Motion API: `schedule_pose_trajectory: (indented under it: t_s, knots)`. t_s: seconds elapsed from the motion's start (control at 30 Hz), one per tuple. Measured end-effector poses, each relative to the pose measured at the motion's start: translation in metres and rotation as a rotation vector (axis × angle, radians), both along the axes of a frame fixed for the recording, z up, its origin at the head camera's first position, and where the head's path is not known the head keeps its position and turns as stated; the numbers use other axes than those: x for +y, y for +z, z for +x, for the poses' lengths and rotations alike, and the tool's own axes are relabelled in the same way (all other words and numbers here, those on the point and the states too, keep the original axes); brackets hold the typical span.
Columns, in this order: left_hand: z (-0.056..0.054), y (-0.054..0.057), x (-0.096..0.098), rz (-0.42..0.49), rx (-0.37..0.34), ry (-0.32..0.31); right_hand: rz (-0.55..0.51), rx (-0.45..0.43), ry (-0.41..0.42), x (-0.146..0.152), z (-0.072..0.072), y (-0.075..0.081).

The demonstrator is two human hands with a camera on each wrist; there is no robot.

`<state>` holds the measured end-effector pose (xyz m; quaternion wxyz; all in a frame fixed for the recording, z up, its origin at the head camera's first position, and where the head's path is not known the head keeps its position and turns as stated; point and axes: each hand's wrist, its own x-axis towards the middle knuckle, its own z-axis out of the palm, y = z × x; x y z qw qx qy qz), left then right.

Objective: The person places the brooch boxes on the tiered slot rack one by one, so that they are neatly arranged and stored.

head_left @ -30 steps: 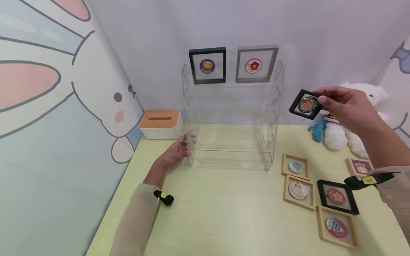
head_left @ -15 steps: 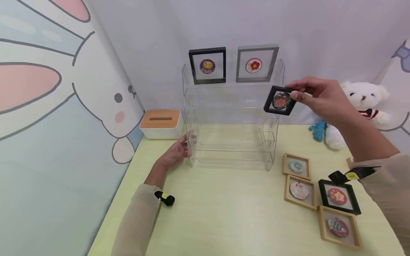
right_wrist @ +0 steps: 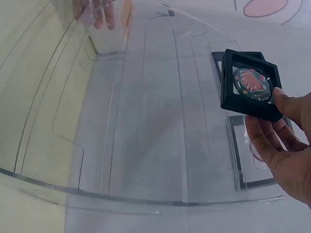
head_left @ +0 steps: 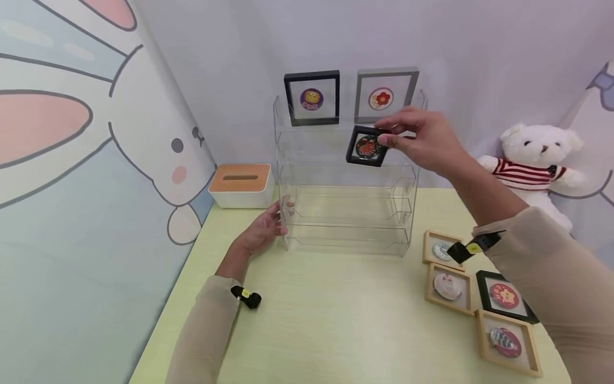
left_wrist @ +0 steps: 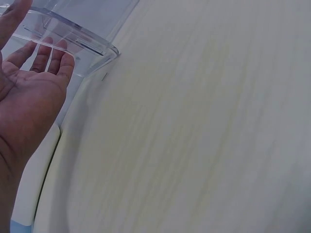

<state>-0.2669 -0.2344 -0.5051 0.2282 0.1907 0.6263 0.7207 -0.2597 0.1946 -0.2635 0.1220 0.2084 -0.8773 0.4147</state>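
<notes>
Black-framed badge w/ red motif (head_left: 367, 146) is pinched at its R edge btwn thumb & fingertips of the right hand (head_left: 427, 136). It's held up, slightly tilted, in front of the clear acrylic rack (head_left: 345, 234), just below the grey-framed flower badge (head_left: 381, 98); contact w/ the rack can't be told. Rack's L side is touched low down by the left hand (head_left: 261, 232), fingers spread & loosely bent against it, thumb set apart. On the top tier, the flower badge is stood beside a dark-framed yellow badge (head_left: 312, 98), small gap btwn. White tissue box w/ wood lid (head_left: 241, 197) is seen just L of the rack. On the pale table (head_left: 336, 314), R of the rack, three wood-framed badges (head_left: 448, 287) & a black-framed star badge (head_left: 504, 295) are laid flat, close together, the latter partly hidden by the R sleeve (head_left: 542, 282). White teddy in striped top (head_left: 527, 175) is seated farther back.
</notes>
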Motion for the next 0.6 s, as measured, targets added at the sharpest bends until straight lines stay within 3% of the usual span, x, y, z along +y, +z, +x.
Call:
schedule_pose_trajectory:
  t_s: [0.3, 0.6]
  knots:
    - [-0.001, -0.001, 0.002, 0.004, -0.004, 0.003, -0.103, 0.028, -0.021, -0.044, -0.026, -0.008]
    - [-0.003, -0.002, 0.005, 0.018, -0.016, -0.003, -0.127, 0.056, -0.026, -0.072, -0.047, -0.021]
